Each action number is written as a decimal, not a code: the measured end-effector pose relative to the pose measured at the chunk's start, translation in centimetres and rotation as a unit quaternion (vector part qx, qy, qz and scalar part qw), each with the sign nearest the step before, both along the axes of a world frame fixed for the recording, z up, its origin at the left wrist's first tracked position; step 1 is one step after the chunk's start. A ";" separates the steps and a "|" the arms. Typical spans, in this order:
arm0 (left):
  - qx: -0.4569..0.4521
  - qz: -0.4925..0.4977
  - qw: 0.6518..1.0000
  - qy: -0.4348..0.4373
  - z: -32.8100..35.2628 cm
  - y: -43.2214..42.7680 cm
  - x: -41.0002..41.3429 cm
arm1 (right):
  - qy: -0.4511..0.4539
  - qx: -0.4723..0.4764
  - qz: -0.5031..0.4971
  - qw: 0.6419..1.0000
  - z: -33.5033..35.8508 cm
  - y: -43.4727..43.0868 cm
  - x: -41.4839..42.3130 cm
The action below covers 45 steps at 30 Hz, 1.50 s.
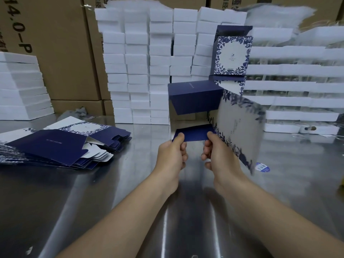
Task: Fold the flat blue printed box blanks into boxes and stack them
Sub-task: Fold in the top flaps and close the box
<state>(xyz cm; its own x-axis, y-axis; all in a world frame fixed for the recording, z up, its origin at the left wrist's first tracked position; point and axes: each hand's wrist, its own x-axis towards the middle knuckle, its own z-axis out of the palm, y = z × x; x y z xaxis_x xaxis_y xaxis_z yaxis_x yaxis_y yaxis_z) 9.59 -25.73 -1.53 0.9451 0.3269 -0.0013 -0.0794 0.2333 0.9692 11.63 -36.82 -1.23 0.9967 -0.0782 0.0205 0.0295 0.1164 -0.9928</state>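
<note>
both hands (172,155) pinch the half-opened box (193,135) flap, arms extended.

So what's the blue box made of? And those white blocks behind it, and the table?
The box looks like thin card, matte dark blue outside, pale inside; it bends along sharp creases. The white blocks look like foam, judging by their soft, ragged edges, though that's a guess. The table looks like shiny metal, probably steel: light streaks and reflections show on it.
</note>
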 end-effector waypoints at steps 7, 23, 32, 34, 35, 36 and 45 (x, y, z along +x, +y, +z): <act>-0.005 -0.003 1.000 -0.007 0.1 0.0 -0.3 | -0.029 0.014 0.053 0.998 0.2 0.4 -0.7; 0.008 -0.025 1.000 0.005 0.2 -0.3 -0.4 | -0.007 0.051 0.136 0.989 0.2 1.0 -1.5; 0.055 -0.047 0.997 -0.008 0.0 -0.8 -0.5 | -0.016 0.013 0.125 0.992 0.0 0.8 -1.5; 0.057 -0.050 0.997 0.000 0.0 -0.8 -0.6 | -0.015 0.020 0.123 0.992 0.0 0.8 -1.5; 0.057 -0.051 0.997 0.008 0.0 -0.8 -0.5 | -0.017 0.021 0.118 0.993 0.0 0.9 -1.5; 0.055 -0.051 0.997 0.015 0.0 -0.8 -0.5 | -0.018 0.024 0.112 0.993 0.1 0.9 -1.5; 0.050 -0.058 0.997 0.008 0.0 -0.7 -0.3 | -0.031 0.010 0.092 0.995 0.4 1.0 -1.7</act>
